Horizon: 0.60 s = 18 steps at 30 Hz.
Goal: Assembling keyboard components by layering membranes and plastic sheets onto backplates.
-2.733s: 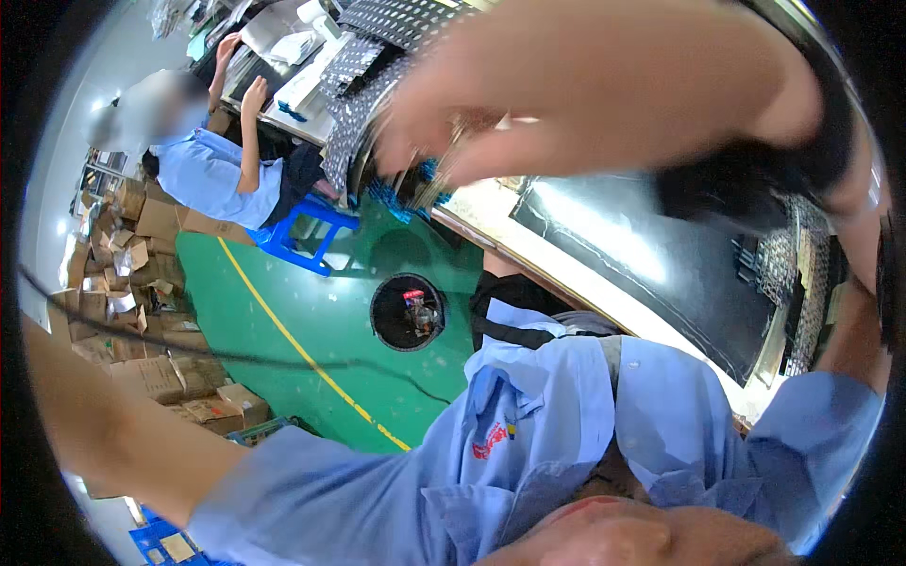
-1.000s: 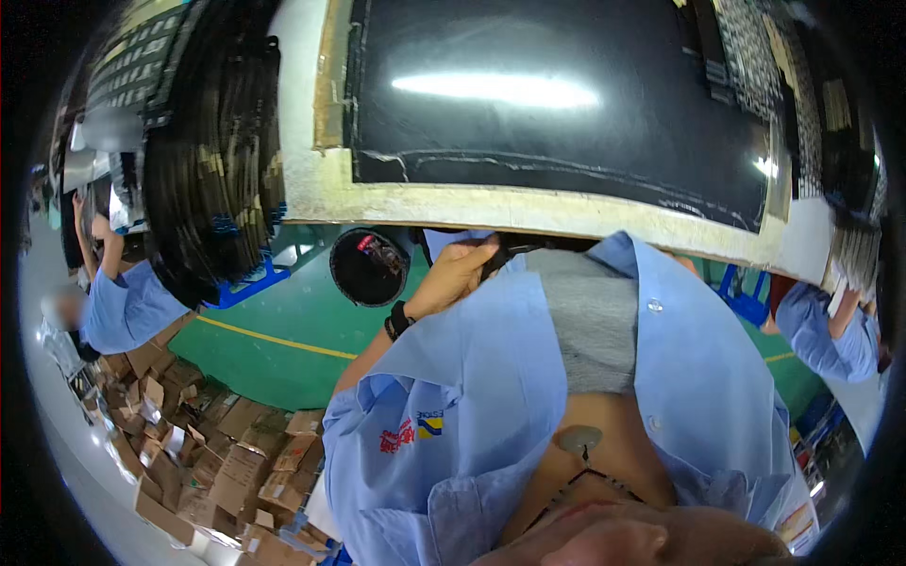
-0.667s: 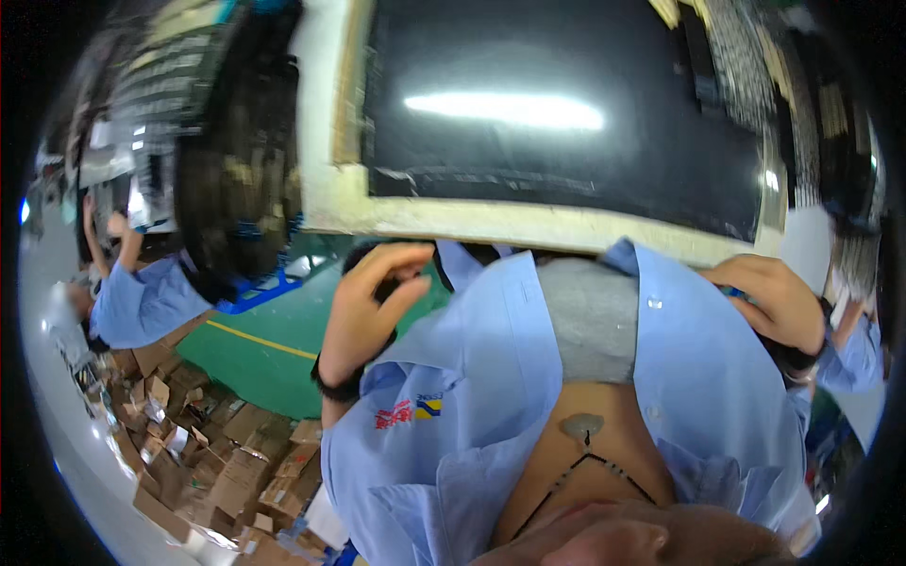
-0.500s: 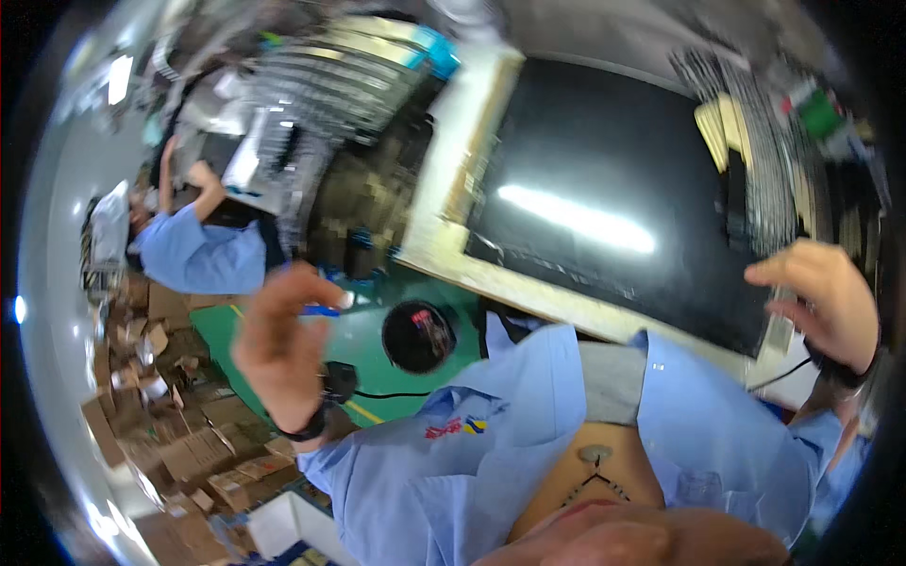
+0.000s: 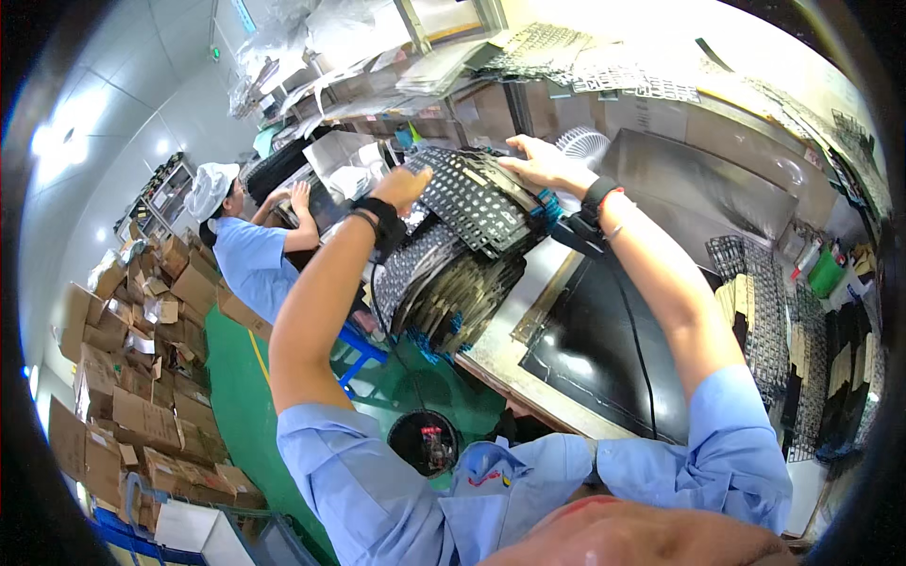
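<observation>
Cardboard boxes (image 5: 146,420) are lying heaped along the left side of a green floor (image 5: 231,396), where a yellow line (image 5: 260,357) is running beside them. Beyond, a co-worker (image 5: 250,255) in a light blue shirt and a white cap (image 5: 209,189) is facing right, and a blue stool (image 5: 361,351) is showing partly below. A dark round bin (image 5: 398,441) is holding something red. A white fan (image 5: 583,143) is standing near a grey panel (image 5: 703,189), while a green container (image 5: 826,274) is standing at far right.
</observation>
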### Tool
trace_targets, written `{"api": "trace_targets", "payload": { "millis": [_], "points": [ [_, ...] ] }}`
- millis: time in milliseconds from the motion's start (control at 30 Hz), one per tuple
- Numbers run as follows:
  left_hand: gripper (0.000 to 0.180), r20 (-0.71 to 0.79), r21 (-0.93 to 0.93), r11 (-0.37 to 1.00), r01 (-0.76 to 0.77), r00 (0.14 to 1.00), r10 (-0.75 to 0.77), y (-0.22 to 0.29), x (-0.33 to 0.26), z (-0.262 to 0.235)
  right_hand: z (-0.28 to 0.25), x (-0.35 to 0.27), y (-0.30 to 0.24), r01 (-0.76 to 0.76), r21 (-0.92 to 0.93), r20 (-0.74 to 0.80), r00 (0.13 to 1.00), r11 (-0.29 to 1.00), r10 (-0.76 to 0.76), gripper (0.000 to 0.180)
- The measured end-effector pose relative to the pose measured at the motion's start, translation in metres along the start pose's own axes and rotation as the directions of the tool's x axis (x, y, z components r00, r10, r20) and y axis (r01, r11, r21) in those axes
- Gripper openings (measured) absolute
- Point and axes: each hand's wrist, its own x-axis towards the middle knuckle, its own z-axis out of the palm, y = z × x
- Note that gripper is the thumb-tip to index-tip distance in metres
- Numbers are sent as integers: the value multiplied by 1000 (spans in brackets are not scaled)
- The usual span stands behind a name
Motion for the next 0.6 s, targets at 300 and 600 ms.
{"api": "trace_targets", "payload": {
  "millis": [300, 600],
  "points": [
    [57, 271, -904, 334, 268, 962, -37, 0, -6, 71, 41, 13, 10, -281, 327, 264, 944, 902, 198, 70],
    [33, 208, -975, -67, 212, 976, 56, 1, 35, 101, 44, 12, 30, -289, 393, 172, 956, 873, 239, 62]
  ]
}}
